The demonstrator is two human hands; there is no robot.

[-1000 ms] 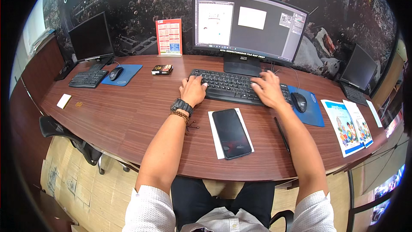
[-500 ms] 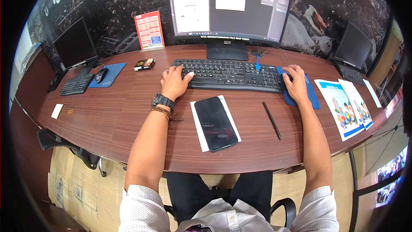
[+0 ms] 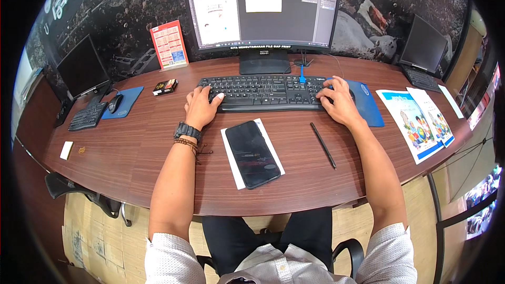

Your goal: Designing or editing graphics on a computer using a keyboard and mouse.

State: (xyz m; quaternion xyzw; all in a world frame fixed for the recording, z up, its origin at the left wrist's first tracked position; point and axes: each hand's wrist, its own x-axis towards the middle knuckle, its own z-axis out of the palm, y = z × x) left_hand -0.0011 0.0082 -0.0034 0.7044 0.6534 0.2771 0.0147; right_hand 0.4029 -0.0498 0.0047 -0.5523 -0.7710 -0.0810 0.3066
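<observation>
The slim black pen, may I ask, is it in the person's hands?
No, the slim black pen lies on the brown wood-grain desk.

Three monitors: one at upper left of the frame (image 3: 81, 67), one at top centre (image 3: 284, 29), one at upper right (image 3: 423, 44). Three keyboards: left (image 3: 88, 117), centre (image 3: 263, 93) and right (image 3: 421, 79). Two blue mouse pads: left (image 3: 130, 101) and right of centre (image 3: 371, 108). One mouse (image 3: 114, 103) shows fully, at left. Two hands, left hand (image 3: 201, 107) and right hand (image 3: 339, 101), at the centre keyboard. One phone (image 3: 253, 153), lower centre, on one white sheet (image 3: 264, 135). One pen (image 3: 323, 145) beside. Three papers at right: two printed (image 3: 407, 126) (image 3: 434, 118), one plain (image 3: 451, 101). One red-and-white card (image 3: 170, 45), upper left. One small box (image 3: 165, 87) below it. One wristwatch (image 3: 187, 132).
</observation>
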